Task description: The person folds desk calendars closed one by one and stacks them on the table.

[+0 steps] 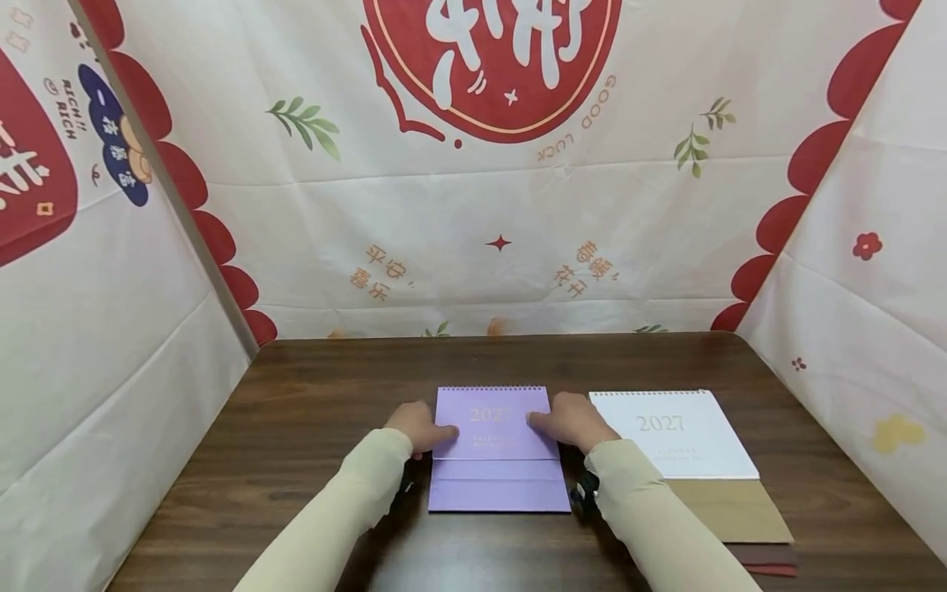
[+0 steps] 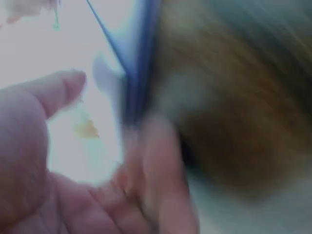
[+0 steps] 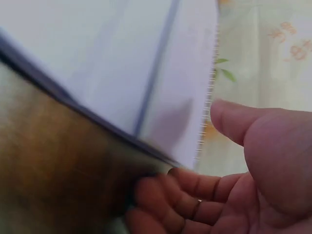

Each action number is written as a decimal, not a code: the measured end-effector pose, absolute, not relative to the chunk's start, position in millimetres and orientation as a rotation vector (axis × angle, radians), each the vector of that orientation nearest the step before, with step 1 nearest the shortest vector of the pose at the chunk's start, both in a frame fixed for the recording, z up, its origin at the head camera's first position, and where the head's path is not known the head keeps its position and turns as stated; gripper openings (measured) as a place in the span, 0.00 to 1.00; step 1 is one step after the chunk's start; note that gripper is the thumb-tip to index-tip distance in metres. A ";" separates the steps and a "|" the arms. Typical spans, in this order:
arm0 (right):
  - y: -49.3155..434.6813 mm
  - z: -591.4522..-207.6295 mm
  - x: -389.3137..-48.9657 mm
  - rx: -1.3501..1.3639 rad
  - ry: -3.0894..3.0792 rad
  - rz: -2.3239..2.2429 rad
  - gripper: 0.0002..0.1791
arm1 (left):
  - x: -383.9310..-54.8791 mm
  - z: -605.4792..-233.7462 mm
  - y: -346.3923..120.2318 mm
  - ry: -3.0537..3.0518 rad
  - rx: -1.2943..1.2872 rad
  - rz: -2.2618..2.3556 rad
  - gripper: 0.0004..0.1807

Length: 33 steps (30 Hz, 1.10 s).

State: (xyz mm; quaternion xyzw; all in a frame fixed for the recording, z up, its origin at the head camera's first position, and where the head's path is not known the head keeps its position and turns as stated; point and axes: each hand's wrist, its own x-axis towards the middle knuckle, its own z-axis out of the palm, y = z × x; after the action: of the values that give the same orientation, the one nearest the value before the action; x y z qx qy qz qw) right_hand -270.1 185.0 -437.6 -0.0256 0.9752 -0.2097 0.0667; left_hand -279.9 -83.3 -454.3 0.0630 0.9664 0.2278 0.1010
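Observation:
A purple 2027 desk calendar [image 1: 494, 485] with a spiral binding along its far edge lies on the dark wood table [image 1: 325, 510], in the middle of the head view. My left hand [image 1: 414, 426] holds its left side, the thumb over the cover and the other fingers mostly hidden at the edge. On the opposite side my right hand [image 1: 577, 421] grips it the same way. Blur covers much of the left wrist view, where fingers [image 2: 165, 170] meet the calendar's edge. Curled fingers [image 3: 195, 195] reach the calendar's corner in the right wrist view.
To the right, a white 2027 calendar [image 1: 676, 444] lies over a tan one [image 1: 732, 511], with brown and red edges [image 1: 765, 561] showing beneath. Printed cloth [image 1: 473, 214] hangs behind the table and on both sides.

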 end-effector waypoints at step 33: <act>163.9 -478.2 -267.7 -0.404 2.776 -0.360 0.54 | -262.8 -476.0 -42.3 2.827 0.604 0.231 0.43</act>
State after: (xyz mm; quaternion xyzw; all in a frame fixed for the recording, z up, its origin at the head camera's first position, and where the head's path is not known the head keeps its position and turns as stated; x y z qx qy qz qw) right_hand -267.7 163.9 -478.2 -0.1410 0.9695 -0.1257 0.1560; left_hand -262.8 -42.3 -476.0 0.2068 0.9677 0.0791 0.1206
